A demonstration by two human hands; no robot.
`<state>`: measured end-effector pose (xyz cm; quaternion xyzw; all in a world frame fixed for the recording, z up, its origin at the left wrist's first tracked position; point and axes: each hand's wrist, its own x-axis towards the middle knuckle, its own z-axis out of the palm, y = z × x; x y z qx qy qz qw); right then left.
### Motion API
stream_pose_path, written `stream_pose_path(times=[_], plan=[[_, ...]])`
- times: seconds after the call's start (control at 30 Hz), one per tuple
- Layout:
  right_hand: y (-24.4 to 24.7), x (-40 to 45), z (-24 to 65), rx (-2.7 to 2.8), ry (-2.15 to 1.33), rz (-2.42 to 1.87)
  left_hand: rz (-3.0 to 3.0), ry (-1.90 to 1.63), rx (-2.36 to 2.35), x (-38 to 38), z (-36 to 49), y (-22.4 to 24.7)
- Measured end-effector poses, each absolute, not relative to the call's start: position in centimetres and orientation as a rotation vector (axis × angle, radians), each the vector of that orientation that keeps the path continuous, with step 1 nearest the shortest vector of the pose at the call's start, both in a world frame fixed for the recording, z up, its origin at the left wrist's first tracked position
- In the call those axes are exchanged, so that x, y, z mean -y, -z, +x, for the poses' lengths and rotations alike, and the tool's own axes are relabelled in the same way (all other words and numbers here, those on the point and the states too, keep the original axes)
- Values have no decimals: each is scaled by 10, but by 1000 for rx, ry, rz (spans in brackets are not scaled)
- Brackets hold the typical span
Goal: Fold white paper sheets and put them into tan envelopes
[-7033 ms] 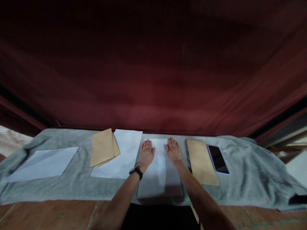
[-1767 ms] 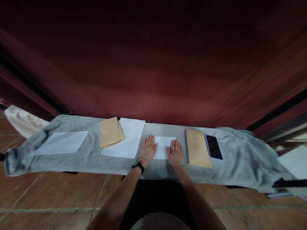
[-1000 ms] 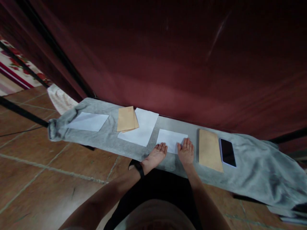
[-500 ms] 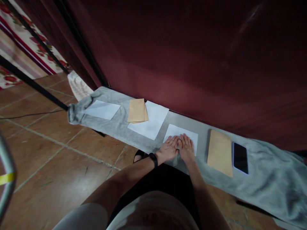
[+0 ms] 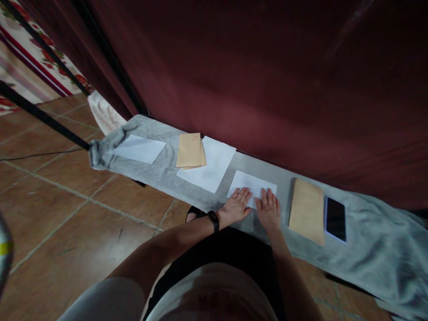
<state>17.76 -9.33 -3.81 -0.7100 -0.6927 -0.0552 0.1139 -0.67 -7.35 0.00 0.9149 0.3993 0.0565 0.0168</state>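
Note:
A white sheet of paper lies on the grey cloth right in front of me, its near edge partly covered by my hands. My left hand, with a black band on the wrist, rests flat on the paper's left part, fingers stretched out. On the right part of the same sheet lies my right hand, also flat with its fingers extended. A gap of bare paper shows between the two hands. Neither hand grips anything.
Left of the hands, brown envelopes overlap a larger white sheet. Another white sheet lies at the far left. To the right are a larger brown envelope and a phone. A dark red curtain hangs behind the cloth-covered bench.
My right hand has slid to the right across the paper, away from my left hand. They were touching and are now apart. The view has shifted slightly.

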Motion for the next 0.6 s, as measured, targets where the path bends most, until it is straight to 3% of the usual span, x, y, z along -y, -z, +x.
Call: stream_pose_path(times=[0.6], plan=[[46, 94, 171, 1920, 250, -2004, 2675, -327, -1420, 10, 22, 21]])
